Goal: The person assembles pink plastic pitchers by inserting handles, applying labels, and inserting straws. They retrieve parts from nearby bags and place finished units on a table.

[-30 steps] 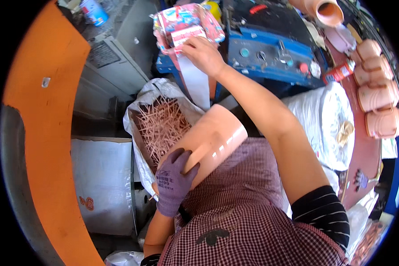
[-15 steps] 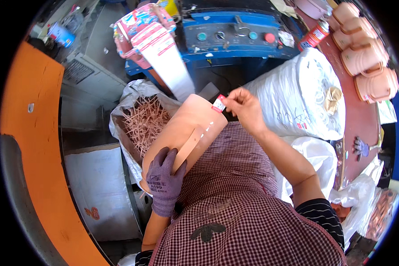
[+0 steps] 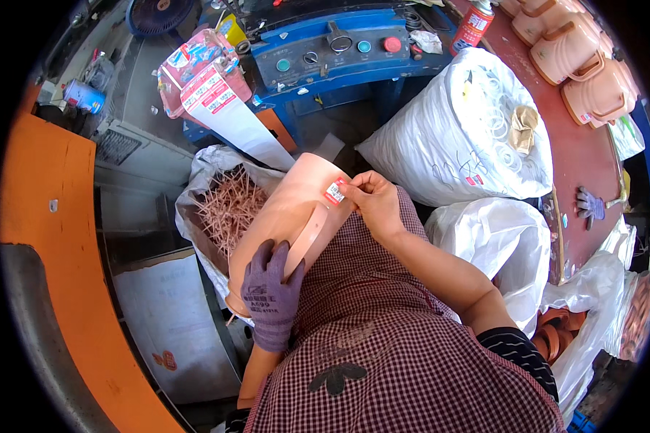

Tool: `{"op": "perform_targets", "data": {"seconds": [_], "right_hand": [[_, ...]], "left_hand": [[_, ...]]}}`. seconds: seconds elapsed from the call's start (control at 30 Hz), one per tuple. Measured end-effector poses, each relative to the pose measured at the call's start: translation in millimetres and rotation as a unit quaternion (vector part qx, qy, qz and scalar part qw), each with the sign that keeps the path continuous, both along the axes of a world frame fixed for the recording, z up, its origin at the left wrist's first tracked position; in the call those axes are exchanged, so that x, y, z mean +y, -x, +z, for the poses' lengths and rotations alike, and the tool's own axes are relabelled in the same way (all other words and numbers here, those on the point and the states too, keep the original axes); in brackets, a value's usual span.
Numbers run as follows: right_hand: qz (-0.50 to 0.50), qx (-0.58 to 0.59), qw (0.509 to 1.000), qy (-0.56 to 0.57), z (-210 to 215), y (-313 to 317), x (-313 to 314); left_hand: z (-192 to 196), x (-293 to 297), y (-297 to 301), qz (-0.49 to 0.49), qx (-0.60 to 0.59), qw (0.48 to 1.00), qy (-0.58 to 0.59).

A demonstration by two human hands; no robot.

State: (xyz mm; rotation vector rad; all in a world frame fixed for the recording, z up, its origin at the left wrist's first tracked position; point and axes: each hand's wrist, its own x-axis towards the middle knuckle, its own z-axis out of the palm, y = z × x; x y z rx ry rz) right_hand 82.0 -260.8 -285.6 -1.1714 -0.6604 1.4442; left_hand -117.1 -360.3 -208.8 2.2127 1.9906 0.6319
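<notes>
My left hand [image 3: 271, 303], in a grey-purple knit glove, grips a peach-pink plastic jug body [image 3: 278, 216] by its long strap handle [image 3: 309, 232]. The cylinder lies tilted across my front, its upper end pointing away. A small red-and-white sticker [image 3: 335, 192] lies against the wall close to the upper end, beside the handle. My bare right hand [image 3: 377, 206] is closed in a pinch at the sticker's right edge, thumb and forefinger touching it. How much of the sticker adheres cannot be seen.
A strip of stickers [image 3: 213, 97] hangs over a pink basket [image 3: 167, 88]. Beyond is a blue machine panel [image 3: 332, 54] with buttons. Pink scraps fill a sack [image 3: 188, 209] at left. White sacks [image 3: 426, 137] stand at right, beside a red-brown table [image 3: 578, 159] with finished jugs [image 3: 599, 94].
My right hand has moved left and slightly down, bringing the sticker from the rim's edge onto the jug wall. My left hand keeps its grip. The view has shifted a little.
</notes>
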Motion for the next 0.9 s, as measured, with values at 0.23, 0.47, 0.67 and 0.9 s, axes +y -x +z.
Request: {"op": "perform_targets", "data": {"seconds": [0.23, 0.47, 0.67, 0.9], "right_hand": [[-0.039, -0.082, 0.996, -0.017, -11, 2, -1], [0.121, -0.452, 0.884, 0.012, 6, -21, 10], [0.032, -0.441, 0.894, -0.074, 17, -144, 35], [-0.061, -0.846, 0.53, 0.026, 26, -380, 75]], "left_hand": [[0, 1, -12, -0.009, 0.031, 0.999, 0.017], [-3, 2, -13, -0.034, 0.046, 0.998, 0.027], [13, 37, 21, -0.1, -0.037, 0.993, 0.054], [18, 63, 25, -0.116, -0.078, 0.984, 0.109]]}}
